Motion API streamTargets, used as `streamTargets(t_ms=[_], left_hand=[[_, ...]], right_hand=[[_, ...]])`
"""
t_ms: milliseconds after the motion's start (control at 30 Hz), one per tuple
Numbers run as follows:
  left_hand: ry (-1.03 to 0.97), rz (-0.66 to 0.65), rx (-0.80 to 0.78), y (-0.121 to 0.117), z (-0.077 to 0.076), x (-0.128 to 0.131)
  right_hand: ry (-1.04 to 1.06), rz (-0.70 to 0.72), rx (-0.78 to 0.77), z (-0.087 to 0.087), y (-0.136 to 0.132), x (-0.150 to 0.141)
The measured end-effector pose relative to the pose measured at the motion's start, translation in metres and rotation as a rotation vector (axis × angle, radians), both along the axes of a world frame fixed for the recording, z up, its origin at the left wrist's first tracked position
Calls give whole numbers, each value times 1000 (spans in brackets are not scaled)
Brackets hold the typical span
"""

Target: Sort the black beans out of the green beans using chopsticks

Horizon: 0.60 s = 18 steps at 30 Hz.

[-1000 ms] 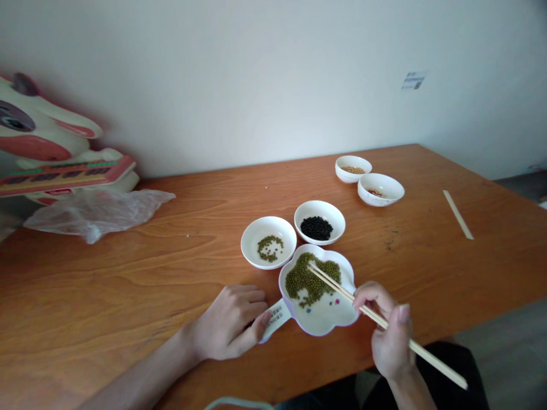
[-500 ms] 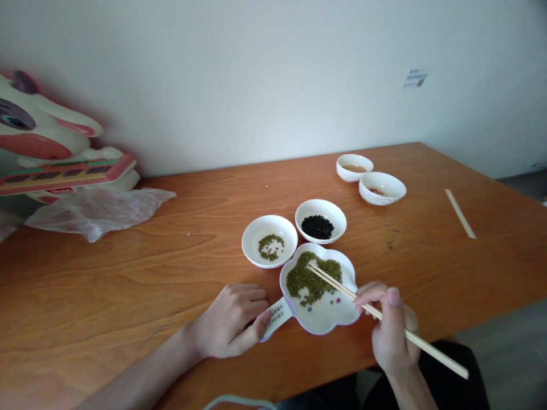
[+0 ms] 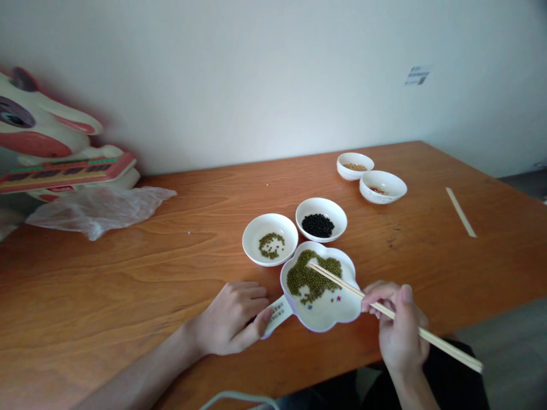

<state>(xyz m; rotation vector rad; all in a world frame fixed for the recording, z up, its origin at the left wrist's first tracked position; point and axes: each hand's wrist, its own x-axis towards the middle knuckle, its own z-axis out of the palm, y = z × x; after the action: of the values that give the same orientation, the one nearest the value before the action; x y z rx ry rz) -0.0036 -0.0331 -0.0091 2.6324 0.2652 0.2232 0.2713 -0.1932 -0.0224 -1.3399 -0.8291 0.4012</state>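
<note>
My right hand (image 3: 399, 333) grips a pair of wooden chopsticks (image 3: 342, 283) whose tips rest among the green beans (image 3: 311, 274) in a flower-shaped white dish (image 3: 329, 312). The fingers of my left hand (image 3: 233, 319) are curled, pinching that dish's handle tab (image 3: 276, 315) near the table's front edge. Just behind the dish stand a round white bowl with a few green beans (image 3: 270, 239) and another white bowl with black beans (image 3: 321, 219).
Two more small white bowls (image 3: 382, 186) sit further back on the wooden table (image 3: 128, 273). A single loose chopstick (image 3: 460, 212) lies at the right. A crumpled clear plastic bag (image 3: 98, 209) and a cartoon-animal toy (image 3: 47, 148) are at the far left against the wall.
My right hand has slid a little right and toward me with the chopsticks; their tips stay in the green beans. My left hand has kept its hold on the dish handle.
</note>
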Motion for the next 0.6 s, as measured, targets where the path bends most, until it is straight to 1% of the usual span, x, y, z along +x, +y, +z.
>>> streamTargets(t_ms=[100,167,267,333,400,467,533,600], left_hand=[[5,4,0,0,1,0],[-2,9,8,0,2,1],[-14,5,14,0,3,2],[-20,-1,2,0,4,2],[-27,-4,-18,1,4,2],[-38,2,-44,2,4,1],[-49,20,-76,3,4,0],[-55,47,-107,4,4,0]], right_hand=[[26,1,2,4,0,0],[51,12,-6,10,1,2],[83,48,-43,24,9,11],[51,102,-53,36,20,21],[-17,182,-61,50,36,31],[-64,294,-100,67,55,40],[-163,413,-187,88,75,44],[-322,562,-282,113,95,43]])
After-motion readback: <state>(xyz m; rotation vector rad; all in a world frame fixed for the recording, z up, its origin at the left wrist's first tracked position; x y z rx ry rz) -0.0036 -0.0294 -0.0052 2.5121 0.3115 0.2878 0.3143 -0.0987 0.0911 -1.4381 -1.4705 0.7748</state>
